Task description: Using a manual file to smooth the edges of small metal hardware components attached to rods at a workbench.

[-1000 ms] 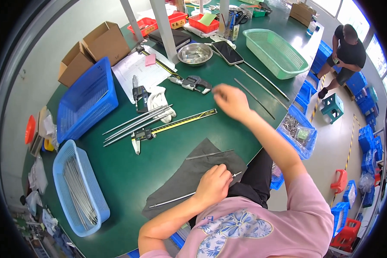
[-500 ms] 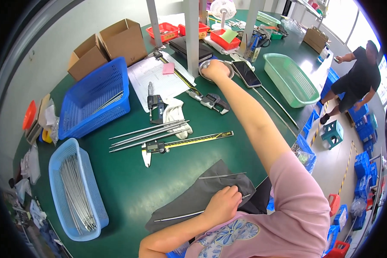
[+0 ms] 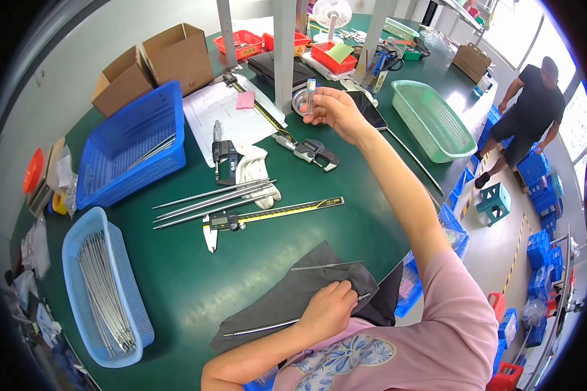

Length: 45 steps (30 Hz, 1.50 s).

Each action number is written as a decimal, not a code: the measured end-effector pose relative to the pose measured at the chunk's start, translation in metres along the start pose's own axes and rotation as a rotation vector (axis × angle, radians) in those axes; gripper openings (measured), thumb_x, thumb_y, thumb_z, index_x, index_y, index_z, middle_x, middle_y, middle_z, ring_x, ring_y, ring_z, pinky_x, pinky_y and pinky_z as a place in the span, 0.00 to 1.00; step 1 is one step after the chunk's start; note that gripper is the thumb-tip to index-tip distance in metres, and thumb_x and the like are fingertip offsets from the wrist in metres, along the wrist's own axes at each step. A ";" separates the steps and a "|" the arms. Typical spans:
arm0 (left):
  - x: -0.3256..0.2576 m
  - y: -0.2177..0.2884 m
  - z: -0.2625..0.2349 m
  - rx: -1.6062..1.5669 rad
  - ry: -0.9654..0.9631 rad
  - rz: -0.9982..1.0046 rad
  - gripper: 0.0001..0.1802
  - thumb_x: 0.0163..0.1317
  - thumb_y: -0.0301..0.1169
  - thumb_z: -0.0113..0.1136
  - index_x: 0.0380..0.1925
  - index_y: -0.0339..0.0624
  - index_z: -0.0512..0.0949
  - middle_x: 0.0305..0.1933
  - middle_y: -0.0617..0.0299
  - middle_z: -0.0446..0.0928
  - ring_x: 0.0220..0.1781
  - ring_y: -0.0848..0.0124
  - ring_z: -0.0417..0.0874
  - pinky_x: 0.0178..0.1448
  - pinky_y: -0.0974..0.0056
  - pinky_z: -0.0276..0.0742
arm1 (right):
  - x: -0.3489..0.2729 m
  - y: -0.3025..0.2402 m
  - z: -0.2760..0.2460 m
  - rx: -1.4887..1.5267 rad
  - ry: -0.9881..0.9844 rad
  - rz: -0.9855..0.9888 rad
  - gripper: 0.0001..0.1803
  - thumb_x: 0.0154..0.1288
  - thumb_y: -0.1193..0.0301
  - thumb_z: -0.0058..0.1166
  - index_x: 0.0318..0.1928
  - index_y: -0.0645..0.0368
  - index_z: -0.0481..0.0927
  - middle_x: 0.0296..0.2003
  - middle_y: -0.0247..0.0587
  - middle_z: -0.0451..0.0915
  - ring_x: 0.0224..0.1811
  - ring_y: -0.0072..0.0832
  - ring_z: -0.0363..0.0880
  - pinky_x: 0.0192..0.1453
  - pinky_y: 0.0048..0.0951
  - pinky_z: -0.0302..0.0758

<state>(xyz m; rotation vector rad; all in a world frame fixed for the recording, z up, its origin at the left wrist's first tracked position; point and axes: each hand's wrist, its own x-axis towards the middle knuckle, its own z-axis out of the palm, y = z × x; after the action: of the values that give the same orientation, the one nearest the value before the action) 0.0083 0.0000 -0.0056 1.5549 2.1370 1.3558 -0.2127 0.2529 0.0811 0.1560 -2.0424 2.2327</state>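
My right hand [image 3: 340, 116] is raised over the far part of the table, pinching a small clear tube [image 3: 310, 98] with a pale blue-and-white top. Behind it, partly hidden, is a round metal bowl [image 3: 299, 101]. Near the table's front edge my left hand [image 3: 334, 305] is closed around a slim metal rod [image 3: 261, 328], whose ends stick out on both sides. That rod lies over a dark grey cloth [image 3: 274, 300]. A thin, flat metal piece [image 3: 326, 266] rests on the cloth just beyond my left hand.
Several rods [image 3: 209, 205] lie beside a digital caliper [image 3: 274, 215] and white glove [image 3: 251, 168]. Two micrometers [image 3: 225, 159] [image 3: 310, 152] sit beyond. Rods fill a light-blue basket [image 3: 149, 332]; a blue basket [image 3: 88, 189], green basket [image 3: 466, 153] and phone [image 3: 366, 112] stand around. Another person [image 3: 531, 107] stands right.
My right hand has come up out of the metal bowl, now holding the clear tube. My left hand stays on the rod. The other person has shifted posture, and the view has moved slightly.
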 end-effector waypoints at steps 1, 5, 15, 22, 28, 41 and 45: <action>0.000 0.000 0.000 0.001 -0.004 0.001 0.07 0.52 0.24 0.61 0.24 0.36 0.71 0.30 0.54 0.68 0.35 0.56 0.74 0.38 0.55 0.72 | -0.005 -0.004 0.004 0.081 -0.052 -0.026 0.14 0.69 0.67 0.49 0.49 0.64 0.75 0.40 0.42 0.82 0.36 0.25 0.83 0.42 0.24 0.77; 0.000 -0.001 0.000 0.023 0.007 0.004 0.06 0.51 0.25 0.63 0.26 0.38 0.74 0.30 0.55 0.69 0.34 0.57 0.74 0.37 0.56 0.72 | -0.021 -0.011 0.011 0.312 -0.202 -0.061 0.15 0.70 0.66 0.46 0.48 0.65 0.74 0.39 0.42 0.81 0.34 0.26 0.81 0.42 0.26 0.78; -0.002 0.000 0.002 0.025 0.017 0.004 0.07 0.50 0.25 0.62 0.25 0.38 0.73 0.30 0.55 0.68 0.34 0.57 0.74 0.37 0.55 0.72 | -0.038 -0.015 0.029 0.608 -0.437 -0.024 0.15 0.68 0.62 0.47 0.45 0.61 0.73 0.34 0.38 0.78 0.29 0.28 0.77 0.38 0.27 0.76; -0.002 -0.003 0.011 0.022 0.076 0.000 0.07 0.51 0.25 0.62 0.25 0.38 0.73 0.32 0.55 0.69 0.35 0.57 0.74 0.39 0.56 0.72 | -0.040 0.006 0.021 0.464 -0.271 0.049 0.16 0.68 0.61 0.50 0.46 0.60 0.76 0.32 0.35 0.79 0.31 0.25 0.75 0.39 0.27 0.73; 0.002 -0.011 0.018 0.057 0.094 0.015 0.07 0.52 0.27 0.62 0.25 0.38 0.73 0.33 0.55 0.70 0.37 0.58 0.75 0.40 0.56 0.73 | -0.040 0.003 0.034 0.239 -0.337 0.141 0.17 0.69 0.61 0.50 0.46 0.65 0.75 0.31 0.36 0.77 0.30 0.24 0.74 0.36 0.25 0.72; 0.036 -0.033 0.047 0.225 0.140 0.219 0.13 0.41 0.33 0.62 0.25 0.35 0.82 0.34 0.46 0.80 0.38 0.47 0.83 0.41 0.49 0.79 | -0.054 -0.002 0.107 -0.359 -0.671 0.194 0.18 0.66 0.65 0.54 0.51 0.62 0.71 0.28 0.30 0.71 0.29 0.17 0.71 0.28 0.19 0.71; 0.035 -0.031 0.045 0.306 0.132 0.196 0.14 0.43 0.35 0.62 0.26 0.36 0.82 0.34 0.47 0.80 0.38 0.47 0.83 0.40 0.48 0.80 | -0.108 -0.013 0.224 -0.436 -0.978 0.181 0.09 0.64 0.74 0.53 0.43 0.59 0.71 0.26 0.28 0.71 0.26 0.17 0.72 0.25 0.19 0.72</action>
<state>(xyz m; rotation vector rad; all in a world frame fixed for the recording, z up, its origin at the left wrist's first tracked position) -0.0010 0.0526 -0.0419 1.8793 2.4214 1.2643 -0.1036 0.0294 0.0974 1.2661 -3.0341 1.8840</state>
